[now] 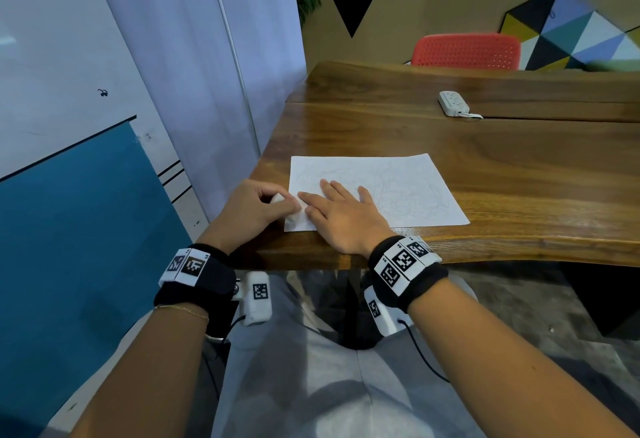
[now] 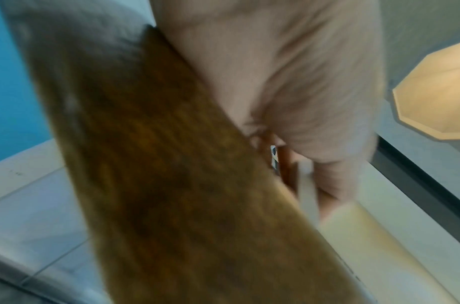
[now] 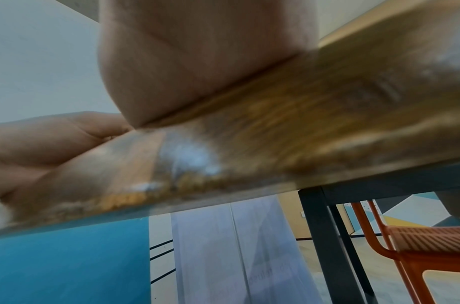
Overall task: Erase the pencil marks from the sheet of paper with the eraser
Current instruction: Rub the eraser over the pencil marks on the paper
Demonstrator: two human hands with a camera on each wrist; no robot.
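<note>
Currently pinching a small white eraser (image 1: 277,199) between the thumb and curled fingers of the left hand (image 1: 258,207), right at the left edge of the sheet of paper (image 1: 408,202). Pressing the right hand (image 1: 341,219) flat on the near left part of that sheet, fingers straight and slightly spread, with its index fingertip almost meeting the left hand's knuckles. Resting the heel of the right hand at the near edge of the wooden worktop (image 1: 519,167), past the sheet's near edge. Showing faint grey pencil marks (image 1: 398,191) looping across most of the sheet, itself lying flat near the front left corner of the worktop, long side roughly along the near edge. Wearing a black band with square printed markers on each wrist. Seeing, from the left wrist, only a blurred palm and curled fingers above streaked wood grain, with the eraser too smeared to make out. Seeing, from the right wrist, the underside of the right hand sitting on the worktop's edge, and the left hand low at the left side. Leaving a white power strip (image 1: 453,103) well apart towards the far side of the worktop, and a red perforated chair (image 1: 465,51) standing behind the far edge.
</note>
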